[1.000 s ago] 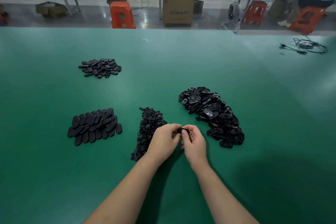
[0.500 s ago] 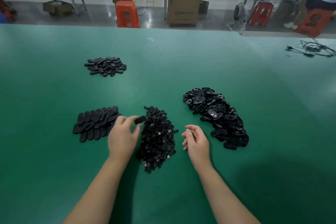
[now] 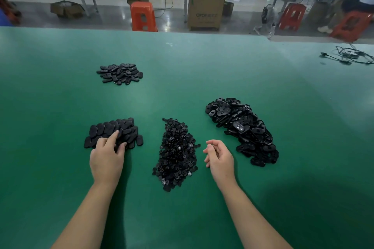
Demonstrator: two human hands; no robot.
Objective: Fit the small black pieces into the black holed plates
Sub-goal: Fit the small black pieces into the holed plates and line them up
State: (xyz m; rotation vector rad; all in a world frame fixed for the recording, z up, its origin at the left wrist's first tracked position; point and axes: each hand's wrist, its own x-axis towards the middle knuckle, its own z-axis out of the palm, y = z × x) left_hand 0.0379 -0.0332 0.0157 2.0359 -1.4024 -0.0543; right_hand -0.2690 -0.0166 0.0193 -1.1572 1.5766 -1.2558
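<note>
Left hand [image 3: 106,157] lies on near edge of flat oval plate stack [image 3: 115,132], fingers spread over it; whether it pinches a piece is hidden. Far oval pile [image 3: 120,73] too small to detail. Centre: heap of small black pieces [image 3: 176,153], some with pale dots. Right hand [image 3: 219,157] loosely curled, holding nothing. Holed plates pile [image 3: 242,129] rightmost on green table [image 3: 202,70].

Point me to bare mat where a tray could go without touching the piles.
Free: the wide green mat between the far small pile and the holed-plate heap; also right of that heap, short of the cable. Crowded: the near row, where left hand rests on the fitted pile and right hand hovers between small pieces and the heap.
</note>
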